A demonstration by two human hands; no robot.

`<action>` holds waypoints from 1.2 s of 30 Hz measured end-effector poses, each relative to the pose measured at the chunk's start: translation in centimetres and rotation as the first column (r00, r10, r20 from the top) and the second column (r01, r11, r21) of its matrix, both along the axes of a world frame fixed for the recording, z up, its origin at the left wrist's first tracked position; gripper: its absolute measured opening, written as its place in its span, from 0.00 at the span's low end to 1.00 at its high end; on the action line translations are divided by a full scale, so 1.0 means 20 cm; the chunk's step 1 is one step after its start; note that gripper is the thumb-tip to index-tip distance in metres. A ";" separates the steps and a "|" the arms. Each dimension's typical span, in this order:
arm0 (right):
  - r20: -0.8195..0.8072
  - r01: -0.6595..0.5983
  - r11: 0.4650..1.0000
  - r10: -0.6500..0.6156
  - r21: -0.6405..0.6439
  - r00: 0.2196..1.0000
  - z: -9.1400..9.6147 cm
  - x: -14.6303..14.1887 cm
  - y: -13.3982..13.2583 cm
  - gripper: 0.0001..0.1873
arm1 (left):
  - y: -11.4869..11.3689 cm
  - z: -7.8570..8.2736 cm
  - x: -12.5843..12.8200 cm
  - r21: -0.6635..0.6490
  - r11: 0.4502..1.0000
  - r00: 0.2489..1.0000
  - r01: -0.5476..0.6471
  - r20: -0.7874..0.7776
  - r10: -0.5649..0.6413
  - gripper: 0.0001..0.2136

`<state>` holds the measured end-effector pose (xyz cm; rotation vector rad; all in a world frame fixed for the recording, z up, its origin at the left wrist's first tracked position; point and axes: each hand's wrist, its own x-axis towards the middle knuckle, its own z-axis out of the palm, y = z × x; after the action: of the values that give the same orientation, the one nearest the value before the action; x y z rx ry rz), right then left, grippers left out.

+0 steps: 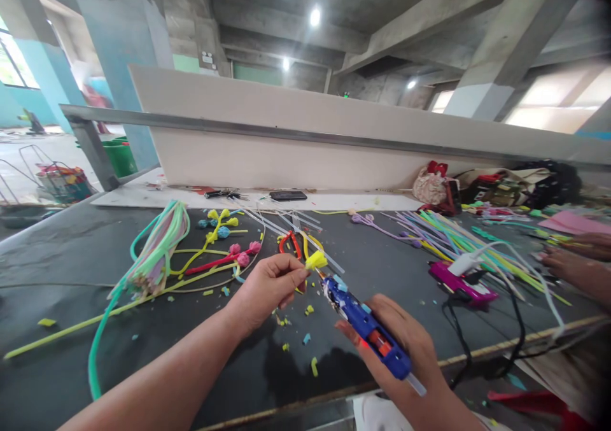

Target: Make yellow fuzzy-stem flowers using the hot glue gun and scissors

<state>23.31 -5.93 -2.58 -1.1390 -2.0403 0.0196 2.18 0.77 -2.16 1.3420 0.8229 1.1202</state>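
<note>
Between the thumb and fingers of my left hand [270, 288] is a small yellow pipe-cleaner flower [316, 261]. My right hand [405, 339] is wrapped round a blue hot glue gun [365, 326], a clear glue stick poking from its back end. The gun's nozzle meets the yellow flower or lies just beside it; I cannot tell which. Behind the flower lie red-handled scissors or pliers [289, 245], partly hidden by my left hand. Left of that hand are a pink flower stem [224, 259] and a yellow stem with round buds [219, 227].
A bundle of pipe cleaners [160, 246] lies at the left, more [443, 237] at the right. A magenta power strip [463, 284] with cords sits near another person's hands [575, 262]. A phone [288, 195] rests by the white panel [286, 157]. Yellow scraps dot the tabletop.
</note>
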 end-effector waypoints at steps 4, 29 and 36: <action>-0.030 -0.011 1.000 0.012 0.013 0.999 -0.01 -0.01 -0.01 0.04 | 0.00 0.00 0.00 0.008 1.000 1.000 0.005 -0.015 -0.005 0.11; -0.047 0.086 0.993 -0.082 0.087 0.996 -0.03 -0.01 0.00 0.06 | 0.01 -0.02 -0.01 0.473 0.872 0.920 -0.125 -0.274 0.280 0.07; 0.029 0.018 0.993 -0.021 0.116 0.999 -0.02 0.00 0.00 0.04 | 0.00 -0.03 -0.02 0.646 0.760 0.862 -0.074 -0.342 0.374 0.07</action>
<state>23.36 -6.03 -3.03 -1.0929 -2.0288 -0.1244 1.80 0.76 -2.82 2.1643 1.0292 1.3604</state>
